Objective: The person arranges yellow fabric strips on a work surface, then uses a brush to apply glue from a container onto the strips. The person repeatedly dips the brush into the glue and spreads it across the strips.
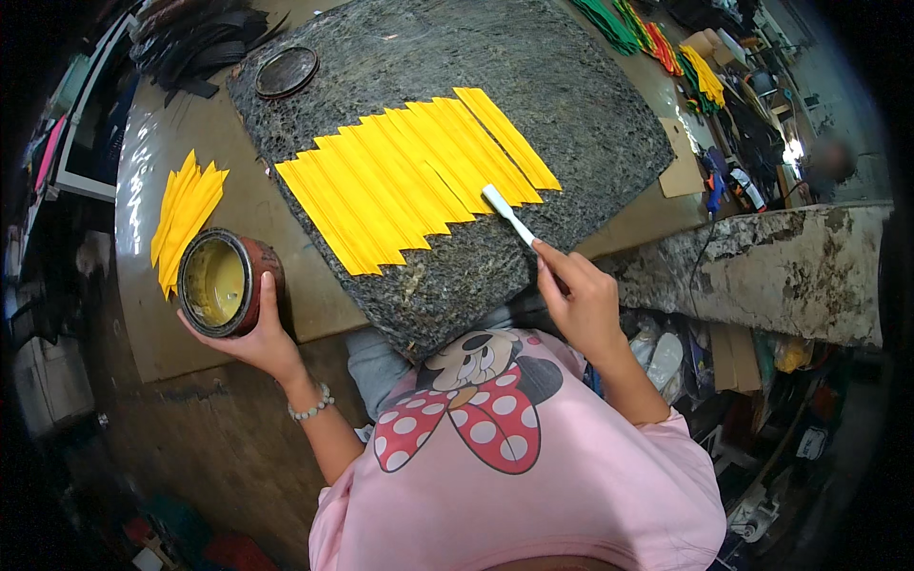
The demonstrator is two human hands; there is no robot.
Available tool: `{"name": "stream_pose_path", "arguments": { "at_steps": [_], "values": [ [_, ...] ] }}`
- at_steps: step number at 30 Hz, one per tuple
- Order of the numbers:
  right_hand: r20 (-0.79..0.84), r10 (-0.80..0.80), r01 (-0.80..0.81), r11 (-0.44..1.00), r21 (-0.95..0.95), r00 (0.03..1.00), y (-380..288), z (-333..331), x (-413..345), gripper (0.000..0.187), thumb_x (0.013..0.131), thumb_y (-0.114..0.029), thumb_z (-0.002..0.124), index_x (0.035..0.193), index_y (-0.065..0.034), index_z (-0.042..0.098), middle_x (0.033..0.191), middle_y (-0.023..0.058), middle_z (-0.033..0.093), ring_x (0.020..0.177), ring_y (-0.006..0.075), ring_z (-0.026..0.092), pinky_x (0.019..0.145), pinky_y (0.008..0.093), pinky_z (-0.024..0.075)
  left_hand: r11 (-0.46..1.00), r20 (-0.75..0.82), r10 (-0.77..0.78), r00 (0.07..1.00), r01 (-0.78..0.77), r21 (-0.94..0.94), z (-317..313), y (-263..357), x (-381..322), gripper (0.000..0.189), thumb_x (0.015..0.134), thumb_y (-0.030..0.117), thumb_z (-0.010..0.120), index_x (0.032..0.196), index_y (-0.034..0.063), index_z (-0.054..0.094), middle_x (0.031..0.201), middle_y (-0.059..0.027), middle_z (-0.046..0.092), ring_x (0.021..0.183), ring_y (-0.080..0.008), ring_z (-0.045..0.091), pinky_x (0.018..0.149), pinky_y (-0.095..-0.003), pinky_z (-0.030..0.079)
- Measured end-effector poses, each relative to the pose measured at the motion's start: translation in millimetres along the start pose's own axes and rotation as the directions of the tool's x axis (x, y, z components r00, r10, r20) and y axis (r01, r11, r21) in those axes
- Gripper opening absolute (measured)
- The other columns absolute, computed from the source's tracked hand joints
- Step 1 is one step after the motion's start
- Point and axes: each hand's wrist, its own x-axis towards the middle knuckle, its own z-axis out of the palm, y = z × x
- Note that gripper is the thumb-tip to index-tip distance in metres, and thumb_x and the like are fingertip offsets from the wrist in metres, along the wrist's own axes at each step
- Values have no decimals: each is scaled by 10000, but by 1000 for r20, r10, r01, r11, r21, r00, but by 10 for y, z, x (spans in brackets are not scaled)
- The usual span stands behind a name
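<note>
My left hand (260,332) grips a round reddish-brown can (270,275) from below and the side, its mouth tilted up towards me. Inside sits a yellowish, glossy substance (227,285). Between the fingers of my right hand (582,296) is a white toothbrush-like brush (515,223), its head over the lower edge of a row of yellow strips (400,178). Whether its bristles touch them I cannot tell. The strips lie side by side, slanted, their ends stepped; one at the right lies slightly apart. Beneath them is a dark, rough, mottled board (464,285).
A round lid (287,73) lies on the board's far left. More yellow strips (187,214) lie on the brown table (321,303) beside the can. Black strips (200,43) are heaped at the far left. Coloured strips (703,77), a brown card (682,160) and a blue glue gun (714,182) are at right.
</note>
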Motion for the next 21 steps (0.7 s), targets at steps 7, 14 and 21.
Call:
{"name": "stream_pose_path", "arguments": {
  "at_steps": [7, 14, 21],
  "values": [
    [21, -69, 70, 995, -72, 997, -58, 221, 388, 244, 824, -115, 661, 1066, -88, 676, 655, 98, 573, 533, 270, 596, 489, 383, 475, 1000, 12, -24, 1000, 24, -2, 10, 14, 2, 1042, 679, 128, 860, 1454, -22, 179, 1464, -183, 287, 1352, -291, 307, 1150, -432, 210],
    [88, -130, 143, 978, -153, 988, -189, 585, 1286, 220, 853, -195, 619, 1035, -98, 694, 697, 127, 642, 625, 288, 639, 596, 412, 511, 1000, 22, -27, 999, 27, -6, 4, 13, 10, 1039, 680, 130, 861, 1452, -26, 182, 1467, -186, 284, 1351, -293, 310, 1147, -431, 211],
    [201, -110, 142, 978, -154, 973, -194, 416, 1442, 245, 850, -207, 604, 1054, -112, 700, 823, 148, 688, 709, 302, 666, 672, 410, 531, 999, 9, -23, 1000, 23, 44, 10, 28, 0, 1038, 677, 137, 865, 1444, -36, 188, 1459, -186, 290, 1349, -291, 312, 1147, -428, 211]
  ]
}}
